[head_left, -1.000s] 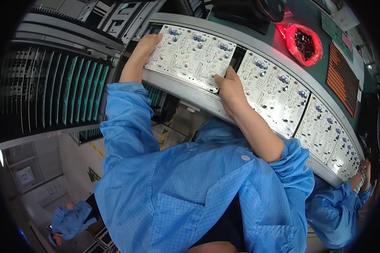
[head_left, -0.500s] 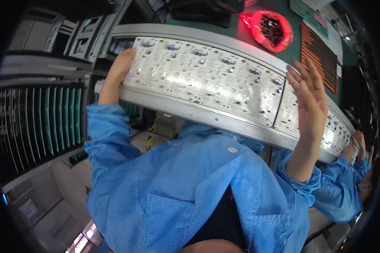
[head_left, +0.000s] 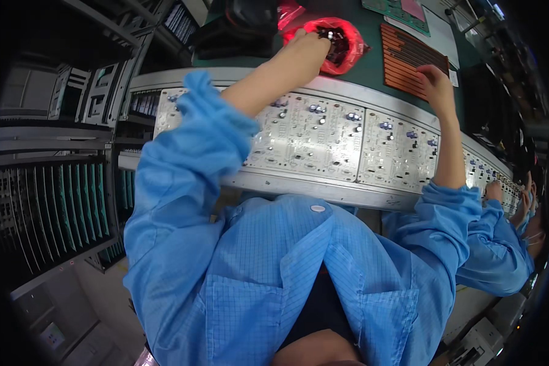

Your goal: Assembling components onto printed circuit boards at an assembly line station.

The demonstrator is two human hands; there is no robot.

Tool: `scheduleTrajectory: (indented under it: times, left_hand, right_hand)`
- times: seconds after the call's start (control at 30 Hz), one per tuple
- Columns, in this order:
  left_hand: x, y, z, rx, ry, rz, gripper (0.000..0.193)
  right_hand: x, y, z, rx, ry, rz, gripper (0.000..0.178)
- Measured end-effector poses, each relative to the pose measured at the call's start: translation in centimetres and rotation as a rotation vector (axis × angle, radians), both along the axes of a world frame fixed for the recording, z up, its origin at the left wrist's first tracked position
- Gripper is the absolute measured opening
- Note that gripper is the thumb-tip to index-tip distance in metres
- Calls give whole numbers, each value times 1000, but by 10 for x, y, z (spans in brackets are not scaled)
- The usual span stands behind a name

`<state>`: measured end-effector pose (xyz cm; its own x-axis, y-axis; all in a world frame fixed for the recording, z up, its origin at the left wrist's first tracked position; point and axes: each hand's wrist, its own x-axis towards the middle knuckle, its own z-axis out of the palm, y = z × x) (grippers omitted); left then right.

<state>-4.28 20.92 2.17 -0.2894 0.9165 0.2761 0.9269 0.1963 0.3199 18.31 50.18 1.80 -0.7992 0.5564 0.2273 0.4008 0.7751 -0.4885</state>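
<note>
This is an electronics factory's assembly line: populated circuit boards point(head_left: 302, 140) lie along a metal-railed track point(head_left: 323, 190), a rack point(head_left: 55, 210) of upright boards stands left, a red bag point(head_left: 355, 58) of small components point(head_left: 339, 47) sits on the far green bench point(head_left: 372, 74), and a blue-smocked co-worker point(head_left: 497, 259) is at right.

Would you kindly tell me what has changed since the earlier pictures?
The left hand let go of the leftmost circuit board, which has slid right, and reached forward to the red bag. The right hand, also off that board, moved forward to the orange tray. Bag and tray stayed put.
</note>
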Motion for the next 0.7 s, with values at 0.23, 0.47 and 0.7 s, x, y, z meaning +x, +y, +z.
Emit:
scheduleTrajectory:
  times: [0.23,0.47,0.7]
  left_hand:
    - [-16,49,-20,-162,-198,37,18]
    - [-9,51,-19,-174,-188,130,15]
    - [-8,50,-25,-14,-244,208,13]
  right_hand:
    - [-23,20,-7,113,-40,81,17]
    - [-62,18,-16,293,57,370,17]
    - [-68,9,-28,350,72,348,15]
